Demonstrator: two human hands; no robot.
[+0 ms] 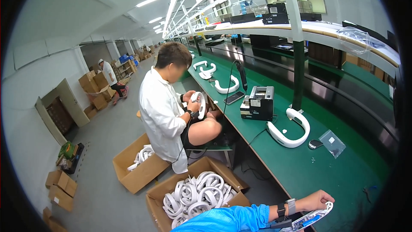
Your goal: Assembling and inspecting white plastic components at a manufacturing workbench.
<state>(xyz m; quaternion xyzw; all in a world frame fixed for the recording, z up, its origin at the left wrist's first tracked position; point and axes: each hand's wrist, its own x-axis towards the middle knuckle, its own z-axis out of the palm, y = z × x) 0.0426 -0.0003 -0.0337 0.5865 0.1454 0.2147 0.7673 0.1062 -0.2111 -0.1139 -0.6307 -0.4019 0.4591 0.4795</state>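
Note:
My left hand (318, 200) comes in at the lower right from a blue sleeve, with a black band and a silver-grey band on the wrist. Its fingers are curled onto the far end of an opened white curved housing (322, 213). Inside that housing lie a long blue part (310, 221) and what look like small electronic parts. The lower frame edge cuts off the rest of the piece. My right hand is out of view. Beyond my left hand, a whole white U-shaped device (293, 142) lies on the green bench (274, 157).
A black boxy machine (257, 103), a phone (234, 98), a clear plastic bag (332, 143) and a small dark round object (315, 144) are on the bench. Left of it sits a co-worker (161, 103) holding a white curved piece. Cardboard boxes (156, 204) of white U-shaped parts stand on the floor.

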